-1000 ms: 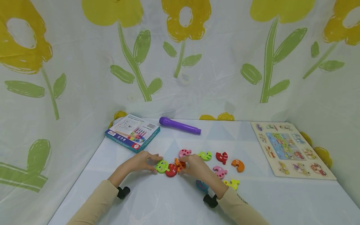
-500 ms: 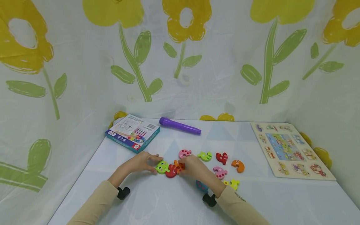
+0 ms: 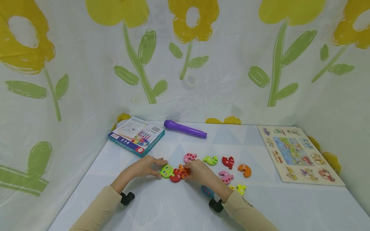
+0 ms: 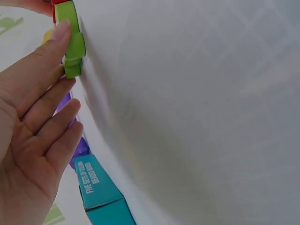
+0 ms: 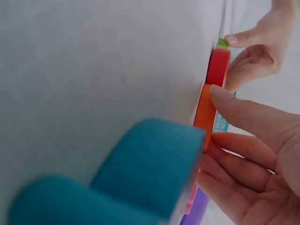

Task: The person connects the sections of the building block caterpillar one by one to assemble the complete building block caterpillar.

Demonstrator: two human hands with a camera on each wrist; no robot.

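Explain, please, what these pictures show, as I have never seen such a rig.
There is no machine here, just somebody's bare left hand and right hand. The wide pictures are taken from the head, the close ones from each wrist. On the table lie loose puzzle pieces, a purple microphone-shaped toy, a box and a picture board. The left hand's grip is on a green piece with a face; the right hand's grip pinches an orange piece. A red piece sits between them.
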